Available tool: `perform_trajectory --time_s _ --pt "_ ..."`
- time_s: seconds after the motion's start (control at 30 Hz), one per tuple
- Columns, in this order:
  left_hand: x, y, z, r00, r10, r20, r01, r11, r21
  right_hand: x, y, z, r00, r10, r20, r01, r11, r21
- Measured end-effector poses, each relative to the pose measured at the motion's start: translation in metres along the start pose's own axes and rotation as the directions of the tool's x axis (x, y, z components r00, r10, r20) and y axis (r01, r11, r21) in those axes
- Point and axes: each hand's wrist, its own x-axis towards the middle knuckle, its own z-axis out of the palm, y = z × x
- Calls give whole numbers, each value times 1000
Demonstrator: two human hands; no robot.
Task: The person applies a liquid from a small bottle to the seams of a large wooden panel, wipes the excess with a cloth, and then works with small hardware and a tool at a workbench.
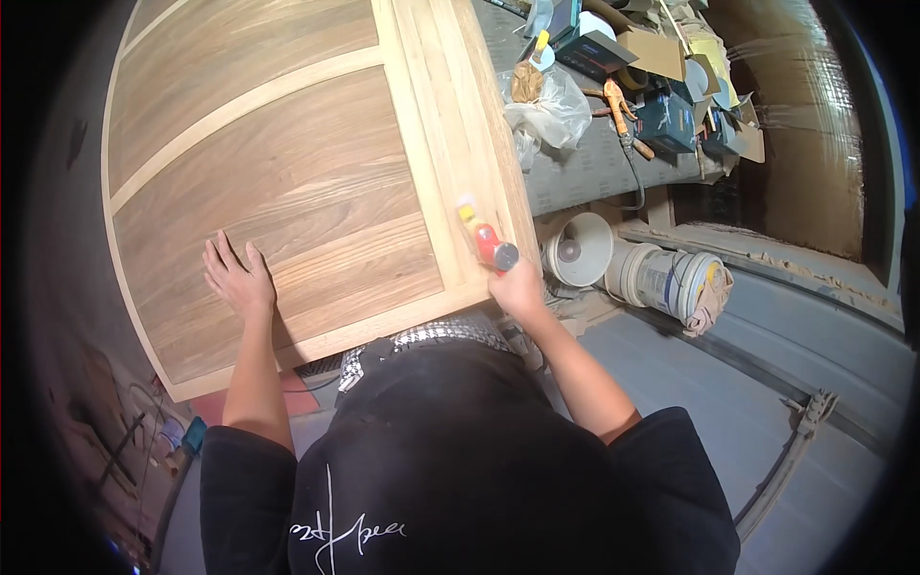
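At one o'clock from a black shirt (431,412), near the close right corner of a wooden panel (278,182), the right hand (520,289) is wrapped round a red and yellow tool (487,237); its tip is blurred, so I cannot tell whether it touches the pale border (455,115). The panel spreads from ten to twelve o'clock, and at ten the left hand (241,286) lies flat on the darker wood (316,144), fingers spread, gripping nothing. From where I stand, slipping seems the chief hazard: a twisted grip could send the tip inward, scoring the darker wood, or outward over the panel's three-o'clock edge. Uneven pressure might dent the border; too light a left palm might let the panel shift. A dropped tool could strike the white bucket (594,244) near half past one.
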Motion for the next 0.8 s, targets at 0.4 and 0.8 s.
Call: perform_trajectory --time_s 0.4,0.8 --pt "0 2 1 1000 1 6 -1 1000 -17 50 -38 5 999 14 -33 -13 999 36" --pt "-32 166 -32 653 749 111 -606 605 -516 16 24 -21 971 228 -69 -226 974 28"
